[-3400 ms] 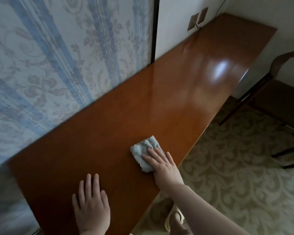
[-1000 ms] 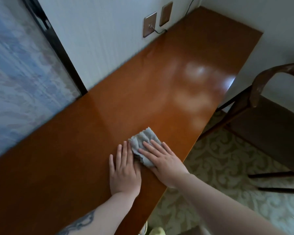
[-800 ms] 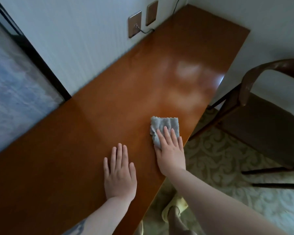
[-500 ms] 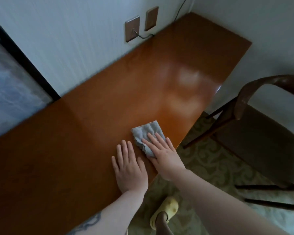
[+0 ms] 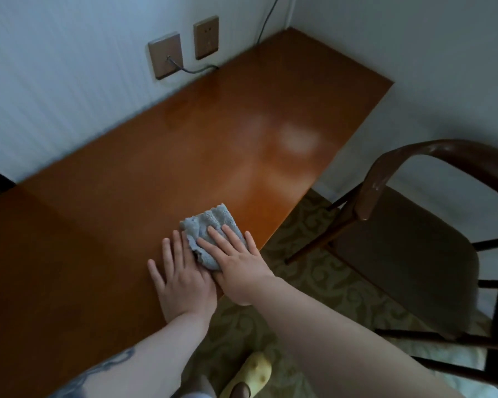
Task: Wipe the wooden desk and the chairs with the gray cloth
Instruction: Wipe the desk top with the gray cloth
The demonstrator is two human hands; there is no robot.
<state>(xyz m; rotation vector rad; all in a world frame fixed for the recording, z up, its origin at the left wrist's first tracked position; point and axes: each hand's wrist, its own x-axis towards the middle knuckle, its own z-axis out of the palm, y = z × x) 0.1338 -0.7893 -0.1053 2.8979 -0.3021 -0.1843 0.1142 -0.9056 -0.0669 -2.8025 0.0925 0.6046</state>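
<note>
Hands at work on a long, glossy wooden bench (image 5: pixel 213 145) seen from above, as I watch through the head camera. I see the right hand (image 5: pixel 239 265) laid flat on a folded gray cloth (image 5: pixel 210 225), fingers (image 5: pixel 216 235) straight and spread across it, pressing it down rather than gripping; I judge this spreads the pressure so the whole pad drags over the wood. The cloth sits near the bench's front edge, close to me. The left hand (image 5: pixel 181 277) lies flat on the bare wood just beside the cloth, its fingers straight and holding nothing, its inner edge touching the cloth and the right hand; it looks like a brace for leaning in. A dark wooden chair (image 5: pixel 408 254) with a curved back stands to the right on patterned carpet (image 5: pixel 308 282), apart from the bench and not yet wiped, I judge. Two wall plates (image 5: pixel 167 58) with a thin cable sit on the wall behind the bench's far stretch
</note>
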